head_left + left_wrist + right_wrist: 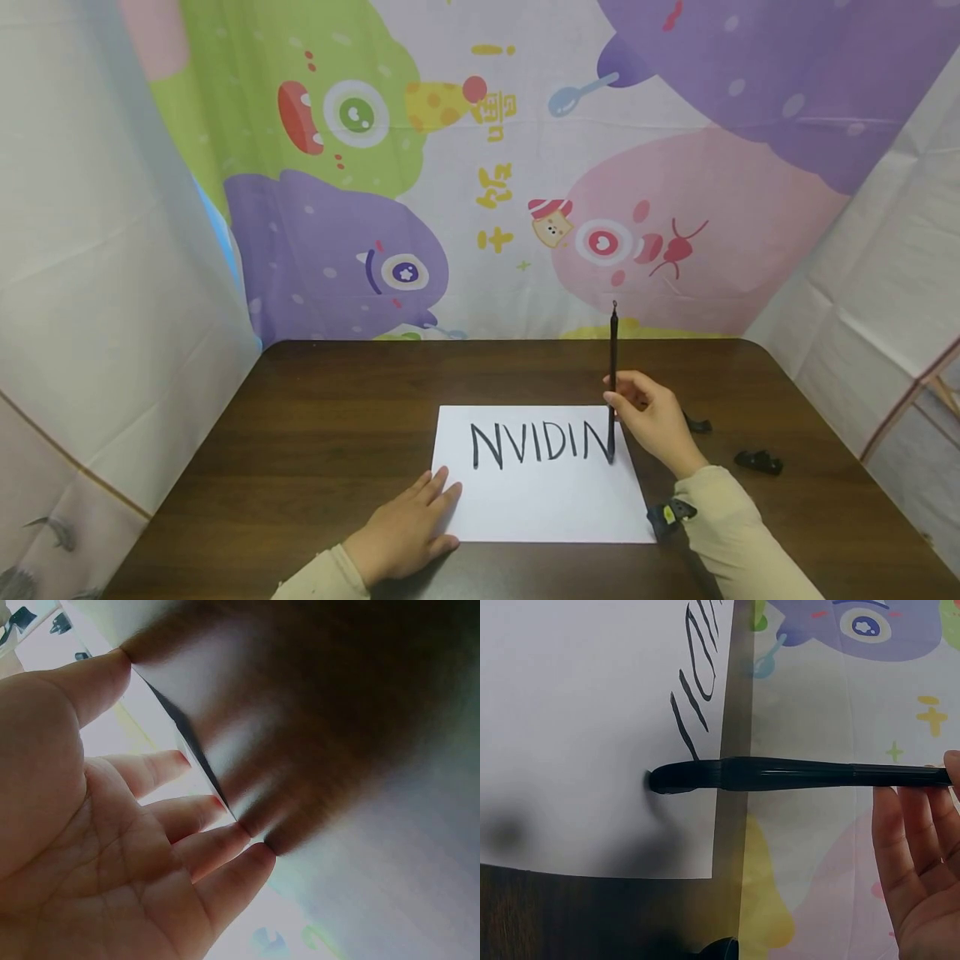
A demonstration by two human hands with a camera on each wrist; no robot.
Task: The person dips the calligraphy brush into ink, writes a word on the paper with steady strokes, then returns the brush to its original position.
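Note:
A white sheet of paper (547, 508) lies on the table with large black letters (521, 443) along its upper part, reading "NVIDI" and then slanted strokes. My right hand (656, 417) pinches a black brush (613, 358) by its handle and holds it nearly upright. In the right wrist view the dark tip of the brush (682, 777) touches the paper beside the last stroke, and thumb and fingers (892, 847) meet on the handle. At the paper's lower left edge my left hand (405, 529) rests with fingers spread, fingertips on the sheet and thumb near its bottom edge.
Two small black objects lie on the brown table (330, 450) right of the paper: a curved one (697, 423) partly behind my right hand, and a lumpy one (759, 462). A cartoon-printed cloth (510, 300) hangs behind the table's far edge. A black device (670, 517) sits on the right wrist.

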